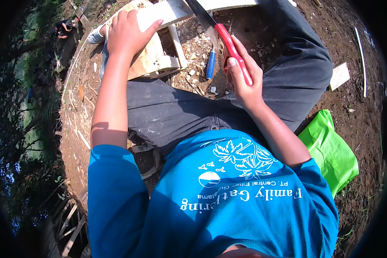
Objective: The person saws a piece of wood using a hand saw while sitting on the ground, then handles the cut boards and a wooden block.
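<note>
My left hand [129, 36] rests palm down on a pale wooden board [167, 12], thumb stretched out to the right along it. Under that hand stands a wooden piece with a framed opening [152, 62], close to my left leg. My right hand [247, 77] is wrapped round the red handle of a saw [233, 47], thumb laid along the top. Its dark blade slants up and left to the board at the upper edge of the view; the teeth are too small to make out. A blue-handled tool [210, 64] lies on the ground between my legs, its kind unclear.
Wood chips [193, 71] litter the soil between my legs. A bright green bag [331, 150] lies at my right side. Farther right are a flat wood offcut [339, 76] and a thin pale strip [360, 62]. Another person [62, 28] is at the far left, near dark foliage.
</note>
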`<state>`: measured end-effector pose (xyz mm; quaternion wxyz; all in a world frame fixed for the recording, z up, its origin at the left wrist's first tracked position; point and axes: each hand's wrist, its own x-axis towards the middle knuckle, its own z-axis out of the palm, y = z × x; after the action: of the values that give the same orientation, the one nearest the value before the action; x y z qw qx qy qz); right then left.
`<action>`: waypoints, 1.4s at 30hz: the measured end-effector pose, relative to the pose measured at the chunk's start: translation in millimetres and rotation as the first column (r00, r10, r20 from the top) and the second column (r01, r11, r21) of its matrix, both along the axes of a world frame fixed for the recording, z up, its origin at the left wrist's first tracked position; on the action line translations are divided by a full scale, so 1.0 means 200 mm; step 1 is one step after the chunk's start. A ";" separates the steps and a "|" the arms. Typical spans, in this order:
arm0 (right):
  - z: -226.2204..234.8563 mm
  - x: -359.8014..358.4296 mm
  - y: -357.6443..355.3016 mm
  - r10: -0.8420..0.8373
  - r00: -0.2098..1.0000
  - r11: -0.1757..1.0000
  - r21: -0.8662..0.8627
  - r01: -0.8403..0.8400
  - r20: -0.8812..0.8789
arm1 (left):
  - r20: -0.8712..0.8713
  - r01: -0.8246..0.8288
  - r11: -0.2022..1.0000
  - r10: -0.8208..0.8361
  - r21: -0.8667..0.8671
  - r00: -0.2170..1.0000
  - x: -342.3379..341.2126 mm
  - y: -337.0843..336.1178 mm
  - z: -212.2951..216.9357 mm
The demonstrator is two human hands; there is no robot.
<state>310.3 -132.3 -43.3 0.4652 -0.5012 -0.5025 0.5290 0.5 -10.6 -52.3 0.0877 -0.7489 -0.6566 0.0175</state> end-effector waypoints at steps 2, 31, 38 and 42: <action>0.05 0.09 -0.13 0.012 1.000 0.998 -0.056 -0.011 0.009 | 0.001 -0.023 0.999 0.023 -0.035 1.000 0.01 -0.01 0.01; 0.05 0.11 -0.18 0.005 1.000 0.996 -0.087 -0.003 0.021 | 0.310 0.110 0.994 -0.108 0.012 0.945 0.19 0.01 0.28; -0.12 -0.14 0.09 -0.071 0.997 0.996 0.048 0.071 -0.013 | 0.216 -0.098 0.988 0.122 -0.119 0.969 0.17 0.08 0.29; -0.12 -0.11 0.09 -0.072 0.995 0.997 -0.010 0.072 -0.064 | 0.207 -0.126 0.963 0.177 -0.238 0.962 0.22 0.07 0.35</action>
<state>287.7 -113.5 -67.1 0.4979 -0.5035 -0.4670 0.5296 44.8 3.8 18.2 -0.0735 -0.6982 -0.7120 0.0124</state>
